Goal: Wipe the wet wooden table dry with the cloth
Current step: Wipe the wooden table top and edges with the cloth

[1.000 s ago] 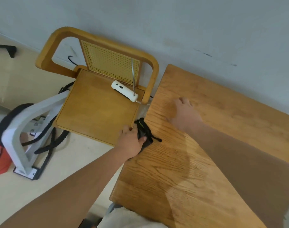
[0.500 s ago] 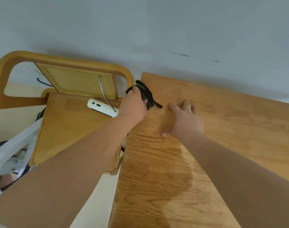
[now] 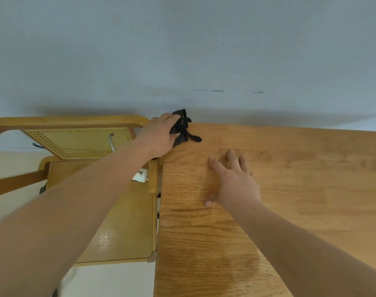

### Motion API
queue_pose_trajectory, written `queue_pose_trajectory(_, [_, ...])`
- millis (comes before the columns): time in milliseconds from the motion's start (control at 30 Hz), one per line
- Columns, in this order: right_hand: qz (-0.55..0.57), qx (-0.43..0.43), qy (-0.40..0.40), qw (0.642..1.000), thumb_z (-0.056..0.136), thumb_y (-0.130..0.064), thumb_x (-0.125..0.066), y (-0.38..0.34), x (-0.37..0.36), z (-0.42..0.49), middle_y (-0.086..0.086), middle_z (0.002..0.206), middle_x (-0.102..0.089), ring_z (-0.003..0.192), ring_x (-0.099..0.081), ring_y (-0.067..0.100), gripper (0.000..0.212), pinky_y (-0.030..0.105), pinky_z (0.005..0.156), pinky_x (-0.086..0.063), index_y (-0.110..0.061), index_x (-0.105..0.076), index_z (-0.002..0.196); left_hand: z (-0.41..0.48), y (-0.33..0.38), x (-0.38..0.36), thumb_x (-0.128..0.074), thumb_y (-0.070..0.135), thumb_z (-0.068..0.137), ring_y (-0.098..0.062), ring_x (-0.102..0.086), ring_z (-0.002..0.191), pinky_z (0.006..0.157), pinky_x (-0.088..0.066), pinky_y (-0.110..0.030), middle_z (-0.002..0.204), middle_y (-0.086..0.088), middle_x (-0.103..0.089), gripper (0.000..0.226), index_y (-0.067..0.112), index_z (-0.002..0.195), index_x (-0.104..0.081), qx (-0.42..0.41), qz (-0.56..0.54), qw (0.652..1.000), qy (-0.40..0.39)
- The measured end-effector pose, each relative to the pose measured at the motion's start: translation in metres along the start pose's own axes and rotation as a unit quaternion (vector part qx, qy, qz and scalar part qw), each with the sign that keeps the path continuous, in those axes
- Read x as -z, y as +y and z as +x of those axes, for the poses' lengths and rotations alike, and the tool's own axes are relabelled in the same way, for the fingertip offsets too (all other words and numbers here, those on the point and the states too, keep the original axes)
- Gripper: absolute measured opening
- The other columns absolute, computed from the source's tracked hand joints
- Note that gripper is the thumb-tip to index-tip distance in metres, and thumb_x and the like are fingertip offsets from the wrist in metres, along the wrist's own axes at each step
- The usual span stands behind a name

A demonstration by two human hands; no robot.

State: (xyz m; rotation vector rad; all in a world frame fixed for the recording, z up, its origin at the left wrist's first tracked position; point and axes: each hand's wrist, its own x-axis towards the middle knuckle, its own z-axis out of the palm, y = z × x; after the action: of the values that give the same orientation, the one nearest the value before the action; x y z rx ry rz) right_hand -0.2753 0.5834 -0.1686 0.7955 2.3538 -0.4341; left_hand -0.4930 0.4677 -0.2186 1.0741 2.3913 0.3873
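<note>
The wooden table [image 3: 300, 179] fills the right half of the head view, its far edge against the wall. A bunched black cloth [image 3: 182, 128] lies on the table's far left corner, and my left hand [image 3: 160, 136] grips it there, pressing it onto the wood. My right hand [image 3: 234, 181] rests flat on the tabletop to the right and nearer, fingers spread, holding nothing. A darker damp patch [image 3: 215, 264] shows on the near part of the table beside my right forearm.
A wooden chair [image 3: 122, 228] with a cane back stands tight against the table's left edge. A white device [image 3: 141, 176] lies on its seat, mostly hidden by my left arm. A pale grey wall [image 3: 182, 61] runs behind the table and chair.
My left hand has slid the cloth along the table's left edge from the near side up to the far corner by the wall. My right hand stayed flat on the wood.
</note>
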Motion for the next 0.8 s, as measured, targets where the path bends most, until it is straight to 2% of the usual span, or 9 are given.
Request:
queue_pose_trajectory(133, [0.012, -0.002, -0.003, 1.0, 0.064, -0.053, -0.091, 0.0, 0.002, 0.004, 0.0, 0.17, 0.021, 0.156, 0.017, 0.037, 0.129, 0.061, 0.124, -0.017, -0.051, -0.003, 0.159, 0.035, 0.02, 0.018, -0.048, 0.034, 0.104, -0.028, -0.057, 0.105, 0.09, -0.051, -0.046, 0.121, -0.007, -0.061, 0.028, 0.021, 0.126, -0.059, -0.005, 0.07, 0.996, -0.064])
queue_pose_trajectory(233, [0.017, -0.004, -0.001, 1.0, 0.064, -0.052, -0.091, 0.002, 0.0, 0.004, 0.0, 0.17, 0.021, 0.156, 0.017, 0.037, 0.129, 0.061, 0.124, -0.016, -0.052, -0.003, 0.158, 0.059, 0.069, 0.01, -0.047, 0.037, 0.103, -0.024, -0.06, 0.097, 0.085, -0.055, -0.046, 0.11, 0.0, -0.064, 0.023, 0.024, 0.116, -0.06, -0.053, 0.097, 0.989, -0.093])
queue_pose_trajectory(367, [0.009, -0.006, -0.009, 1.0, 0.065, -0.053, -0.09, 0.002, 0.0, 0.004, -0.001, 0.169, 0.025, 0.155, 0.019, 0.035, 0.13, 0.059, 0.124, -0.013, -0.052, 0.001, 0.158, 0.078, 0.124, -0.013, -0.046, 0.038, 0.104, -0.024, -0.061, 0.103, 0.085, -0.055, -0.045, 0.118, 0.0, -0.064, 0.028, 0.025, 0.125, -0.058, -0.11, 0.097, 0.982, -0.118])
queue_pose_trajectory(500, [0.007, -0.009, -0.019, 1.0, 0.066, -0.054, -0.089, 0.002, 0.0, 0.005, -0.001, 0.168, 0.027, 0.155, 0.02, 0.035, 0.131, 0.059, 0.125, -0.013, -0.052, 0.004, 0.158, 0.075, 0.106, 0.003, -0.045, 0.039, 0.105, -0.021, -0.061, 0.096, 0.085, -0.053, -0.043, 0.113, 0.001, -0.066, 0.026, 0.024, 0.123, -0.058, -0.121, 0.092, 0.978, -0.146])
queue_pose_trajectory(633, [0.008, -0.008, -0.026, 1.0, 0.067, -0.054, -0.089, 0.001, 0.003, 0.007, 0.0, 0.168, 0.028, 0.155, 0.02, 0.037, 0.131, 0.06, 0.125, -0.013, -0.052, 0.005, 0.158, 0.064, 0.046, 0.033, -0.038, 0.048, 0.108, -0.021, -0.061, 0.096, 0.087, -0.051, -0.04, 0.11, -0.003, -0.067, 0.04, 0.019, 0.122, -0.062, -0.039, 0.111, 0.977, -0.178])
queue_pose_trajectory(800, [0.016, -0.007, -0.019, 1.0, 0.066, -0.053, -0.089, 0.003, 0.001, 0.006, -0.002, 0.168, 0.027, 0.155, 0.021, 0.036, 0.131, 0.06, 0.125, -0.011, -0.053, 0.003, 0.158, 0.056, 0.026, 0.035, -0.036, 0.049, 0.108, -0.029, -0.059, 0.114, 0.096, -0.046, -0.041, 0.131, -0.013, -0.064, 0.049, 0.014, 0.132, -0.059, 0.046, 0.042, 0.988, -0.141])
